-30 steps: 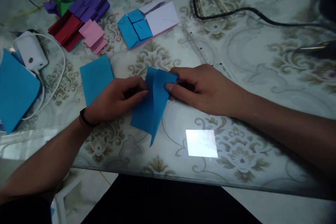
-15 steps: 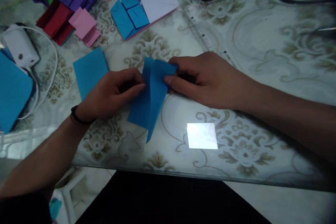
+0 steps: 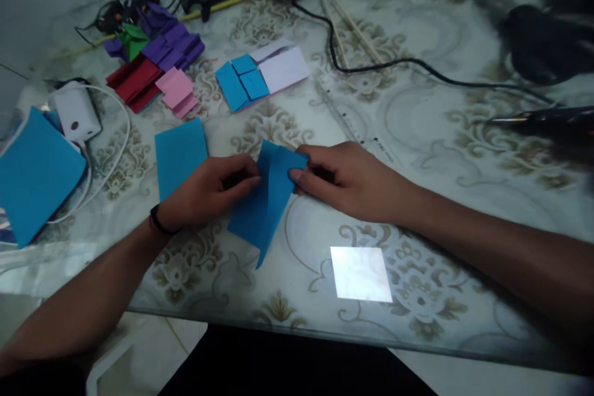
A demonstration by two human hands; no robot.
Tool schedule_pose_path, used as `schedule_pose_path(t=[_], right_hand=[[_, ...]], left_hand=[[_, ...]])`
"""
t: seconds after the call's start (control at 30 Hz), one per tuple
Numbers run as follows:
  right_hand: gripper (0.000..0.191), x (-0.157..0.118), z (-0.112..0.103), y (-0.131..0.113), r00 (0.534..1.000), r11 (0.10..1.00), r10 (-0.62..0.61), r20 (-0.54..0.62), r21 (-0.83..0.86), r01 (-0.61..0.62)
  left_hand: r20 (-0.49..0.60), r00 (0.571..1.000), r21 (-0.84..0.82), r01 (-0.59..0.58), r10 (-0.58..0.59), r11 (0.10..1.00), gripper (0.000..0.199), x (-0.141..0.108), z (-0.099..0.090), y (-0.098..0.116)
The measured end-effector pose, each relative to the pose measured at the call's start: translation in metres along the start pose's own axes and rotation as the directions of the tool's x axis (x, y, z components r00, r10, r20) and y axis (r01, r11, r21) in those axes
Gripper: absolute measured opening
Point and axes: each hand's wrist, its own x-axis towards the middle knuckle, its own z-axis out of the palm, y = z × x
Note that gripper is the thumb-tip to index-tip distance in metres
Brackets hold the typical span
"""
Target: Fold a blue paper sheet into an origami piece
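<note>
A folded sheet of blue paper (image 3: 266,210) is held just over the table between my two hands, its right part creased over and a narrow tip pointing down. Thumb and fingers of my left hand (image 3: 208,192) pinch its left edge; a dark band circles that wrist. On the other side, my right hand (image 3: 355,182) grips the upper right corner between thumb and forefinger. Partly under my left hand lies a flat blue paper rectangle (image 3: 180,151). Behind them is a blue folded paper piece (image 3: 242,83) resting on a white folded sheet (image 3: 285,68).
Purple (image 3: 174,46), red (image 3: 134,80) and pink folded papers (image 3: 177,90) lie at the back left. Further left are a white charger (image 3: 77,111) with its cable and a large blue sheet (image 3: 41,173). A clear ruler (image 3: 346,117), black cord (image 3: 394,64) and pen-like tool (image 3: 542,119) lie right.
My view has tilted upward, bringing more of the table's far side into sight. Both hands keep their hold on the blue paper, whose fold looks nearly the same.
</note>
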Motion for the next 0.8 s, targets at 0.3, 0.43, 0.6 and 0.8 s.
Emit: schedule_pose_path(t=[0.3,0.43,0.6,0.8], right_hand=[[0.033,0.0013,-0.0001,0.0004,1.0,1.0,-0.012,0.009,0.009,0.012],[0.033,0.0015,0.0,0.0005,1.0,1.0,-0.014,0.006,0.002,0.014],[0.032,0.0015,-0.0002,0.0002,1.0,1.0,-0.014,0.009,0.004,0.014],[0.033,0.0021,-0.0002,-0.0006,1.0,1.0,-0.004,0.011,0.006,0.004]], left_hand=[[-0.003,1.0,-0.003,-0.007,0.007,1.0,0.023,-0.0011,-0.0002,-0.0021],[-0.002,1.0,-0.022,0.012,-0.012,1.0,0.023,-0.0016,-0.0001,-0.0011],[0.004,1.0,-0.029,0.011,-0.011,1.0,0.021,-0.0016,-0.0008,-0.0001],[0.003,1.0,-0.028,0.019,-0.019,0.999,0.022,-0.0018,-0.0008,-0.0008]])
